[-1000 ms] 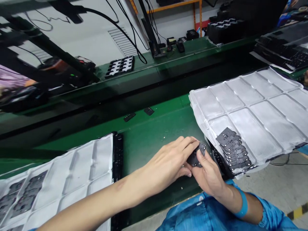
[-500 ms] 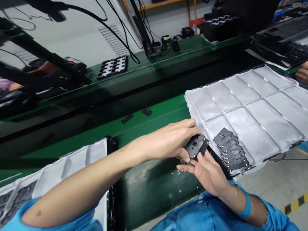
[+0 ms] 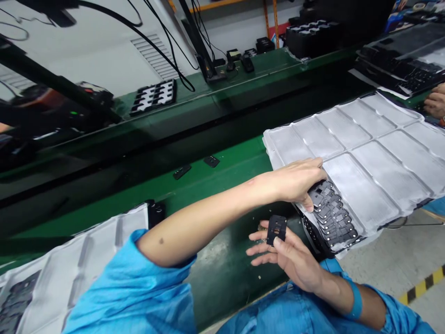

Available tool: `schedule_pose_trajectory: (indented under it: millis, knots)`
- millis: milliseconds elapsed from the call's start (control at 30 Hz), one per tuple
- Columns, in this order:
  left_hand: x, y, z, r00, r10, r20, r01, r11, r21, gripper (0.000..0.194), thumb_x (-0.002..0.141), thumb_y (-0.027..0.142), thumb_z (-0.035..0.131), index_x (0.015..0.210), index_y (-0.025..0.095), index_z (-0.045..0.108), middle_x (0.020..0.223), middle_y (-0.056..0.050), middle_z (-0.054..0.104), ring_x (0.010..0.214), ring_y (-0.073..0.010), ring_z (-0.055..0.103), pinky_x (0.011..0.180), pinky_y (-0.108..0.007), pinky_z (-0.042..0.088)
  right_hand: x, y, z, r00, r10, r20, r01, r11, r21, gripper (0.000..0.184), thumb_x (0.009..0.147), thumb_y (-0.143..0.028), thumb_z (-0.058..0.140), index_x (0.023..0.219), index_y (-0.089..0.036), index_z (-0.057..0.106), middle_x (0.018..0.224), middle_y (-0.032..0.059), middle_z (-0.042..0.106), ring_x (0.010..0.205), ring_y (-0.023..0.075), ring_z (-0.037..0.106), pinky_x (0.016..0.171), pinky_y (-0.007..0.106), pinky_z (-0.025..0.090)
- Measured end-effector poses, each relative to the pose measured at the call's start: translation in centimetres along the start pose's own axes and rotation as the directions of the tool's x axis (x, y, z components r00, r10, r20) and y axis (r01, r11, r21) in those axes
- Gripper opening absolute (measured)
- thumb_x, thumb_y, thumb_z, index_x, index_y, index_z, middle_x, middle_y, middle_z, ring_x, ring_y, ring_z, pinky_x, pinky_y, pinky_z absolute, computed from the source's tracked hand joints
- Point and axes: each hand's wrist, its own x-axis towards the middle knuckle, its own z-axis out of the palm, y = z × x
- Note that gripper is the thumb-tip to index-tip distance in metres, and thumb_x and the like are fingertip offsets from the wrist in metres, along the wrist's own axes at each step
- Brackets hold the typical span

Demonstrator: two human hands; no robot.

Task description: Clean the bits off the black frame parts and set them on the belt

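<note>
My left hand (image 3: 301, 181) reaches over the near left pocket of the white lined tray (image 3: 361, 174). Its thumb and fingers close around the edge of a flat black plastic part (image 3: 317, 195) at the top of an overlapping row of similar parts (image 3: 336, 220). Whether that part rests fully on the row I cannot tell. Below and to the left, my right hand (image 3: 295, 260) pinches another small black plastic part (image 3: 277, 229) with cut-outs, its thumb on top and the other fingers spread beneath.
Two loose black pieces (image 3: 211, 161) lie on the green bench (image 3: 239, 157). At lower left is a second lined tray (image 3: 114, 232) holding dark parts. A black-and-white tray (image 3: 153, 96) stands on the back ledge. Another person's hand (image 3: 435, 99) shows at the right edge.
My left hand has moved right, from beside my right hand to the tray, with a black part in its fingers. My right hand keeps one part, now seen upright.
</note>
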Motion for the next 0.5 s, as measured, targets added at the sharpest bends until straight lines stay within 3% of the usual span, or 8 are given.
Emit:
schedule_pose_trajectory:
  millis: [100, 233, 367, 500]
  knots:
    - [-1.8, -0.5, -1.3, 0.995, -0.096, -0.008, 0.097, 0.995, 0.018, 0.061, 0.081, 0.028, 0.093, 0.134, 0.017, 0.066, 0.132, -0.010, 0.060, 0.124, -0.0293, 0.061, 0.106, -0.037, 0.047, -0.1, 0.5, -0.4, 0.999, -0.017, 0.047, 0.019, 0.999, -0.048, 0.046, 0.104, -0.053, 0.076, 0.138, -0.022, 0.068, 0.121, 0.0092, 0.076, 0.108, 0.0230, 0.081, 0.091, 0.038, 0.065]
    - [-6.2, -0.8, -2.5, 0.970, -0.244, 0.011, 0.244, 0.969, 0.031, 0.067, 0.078, 0.032, 0.095, 0.138, 0.019, 0.067, 0.131, -0.008, 0.060, 0.123, -0.0278, 0.061, 0.104, -0.034, 0.048, -0.2, 1.2, -1.0, 0.995, 0.018, 0.094, -0.009, 0.995, -0.103, 0.042, 0.108, -0.055, 0.069, 0.125, -0.017, 0.072, 0.099, 0.0050, 0.075, 0.087, 0.0167, 0.081, 0.079, 0.030, 0.062]
    - [-10.2, -0.8, -1.7, 0.955, -0.298, -0.006, 0.298, 0.955, -0.003, 0.072, 0.079, 0.032, 0.095, 0.144, 0.024, 0.065, 0.130, -0.007, 0.059, 0.123, -0.0268, 0.062, 0.103, -0.033, 0.050, -0.2, 1.2, -1.1, 0.991, 0.093, 0.101, -0.081, 0.990, -0.116, 0.048, 0.106, -0.061, 0.068, 0.125, -0.016, 0.068, 0.093, 0.0044, 0.075, 0.077, 0.0163, 0.079, 0.073, 0.030, 0.059]
    - [-12.8, -1.9, -0.2, 0.896, -0.444, 0.026, 0.444, 0.896, 0.009, 0.079, 0.075, 0.032, 0.096, 0.147, 0.020, 0.064, 0.130, -0.007, 0.059, 0.123, -0.0270, 0.063, 0.104, -0.032, 0.050, -0.7, 0.7, -1.4, 0.986, 0.124, 0.111, -0.101, 0.976, -0.192, 0.052, 0.106, -0.064, 0.065, 0.124, -0.015, 0.067, 0.097, 0.0067, 0.075, 0.080, 0.0186, 0.079, 0.075, 0.033, 0.059]
